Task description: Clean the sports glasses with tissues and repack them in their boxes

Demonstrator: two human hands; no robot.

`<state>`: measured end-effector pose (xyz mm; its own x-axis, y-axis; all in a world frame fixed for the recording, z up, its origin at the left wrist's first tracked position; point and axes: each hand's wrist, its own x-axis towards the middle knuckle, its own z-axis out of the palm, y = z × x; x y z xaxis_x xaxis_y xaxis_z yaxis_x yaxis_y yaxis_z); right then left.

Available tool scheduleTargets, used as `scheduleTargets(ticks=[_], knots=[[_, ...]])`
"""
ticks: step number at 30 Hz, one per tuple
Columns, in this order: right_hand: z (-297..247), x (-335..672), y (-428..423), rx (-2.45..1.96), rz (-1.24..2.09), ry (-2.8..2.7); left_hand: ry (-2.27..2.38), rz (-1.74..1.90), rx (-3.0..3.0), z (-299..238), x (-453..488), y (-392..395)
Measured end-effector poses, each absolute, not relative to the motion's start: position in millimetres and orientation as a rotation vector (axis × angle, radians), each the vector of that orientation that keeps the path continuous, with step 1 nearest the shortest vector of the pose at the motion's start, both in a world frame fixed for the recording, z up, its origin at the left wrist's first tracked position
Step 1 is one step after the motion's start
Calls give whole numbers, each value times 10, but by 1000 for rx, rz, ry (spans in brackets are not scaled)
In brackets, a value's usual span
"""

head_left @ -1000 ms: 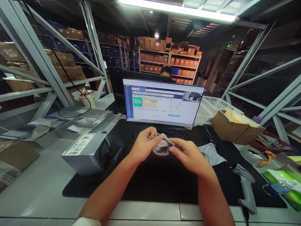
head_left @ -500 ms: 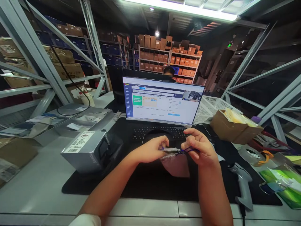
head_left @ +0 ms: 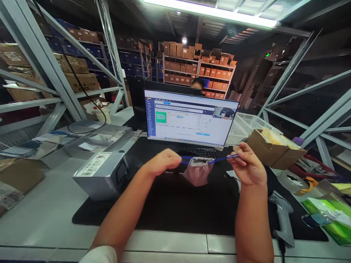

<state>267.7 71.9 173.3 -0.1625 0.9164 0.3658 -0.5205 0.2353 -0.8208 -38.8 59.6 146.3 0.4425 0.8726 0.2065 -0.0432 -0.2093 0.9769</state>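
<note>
A small greyish-pink drawstring pouch (head_left: 197,174) hangs between my hands above the black desk mat (head_left: 186,212). Its gathered mouth faces up, and blue cord runs out from both sides. My left hand (head_left: 166,162) is closed in a fist on the cord's left end. With thumb and fingers pinched, my right hand (head_left: 249,163) holds the right end. The cord is stretched nearly straight. What lies inside the pouch is hidden. Behind it stand the keyboard (head_left: 210,152), partly covered, and a lit monitor (head_left: 189,120).
A grey box (head_left: 95,175) with a label stands left on the mat. To the right lie a barcode scanner (head_left: 283,215), a tape roll (head_left: 292,180) and a green packet (head_left: 333,215). An open cardboard box (head_left: 274,151) sits behind them. A person's head (head_left: 196,86) shows beyond the monitor.
My hands have moved apart, left hand leftward and right hand rightward. The blue cord is now drawn out on both sides, and the pouch has risen with its mouth gathered.
</note>
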Motion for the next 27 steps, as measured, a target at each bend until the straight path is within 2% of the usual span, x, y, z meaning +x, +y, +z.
scheduleTargets(ticks=[4, 8, 20, 25, 27], knots=[[1713, 2754, 840, -477, 1229, -1161, 572, 1534, 915, 1563, -451, 659], [1673, 2721, 891, -503, 1254, -1183, 458, 1650, 629, 1656, -466, 665], [1585, 2498, 753, -423, 1268, -1251, 137, 2001, 378, 1920, -842, 173], [1485, 2447, 882, -631, 1410, -1634, 158, 2018, 578, 1963, -843, 18], [1480, 2349, 858, -792, 1328, -1860, 209, 1947, 679, 1956, -765, -13]])
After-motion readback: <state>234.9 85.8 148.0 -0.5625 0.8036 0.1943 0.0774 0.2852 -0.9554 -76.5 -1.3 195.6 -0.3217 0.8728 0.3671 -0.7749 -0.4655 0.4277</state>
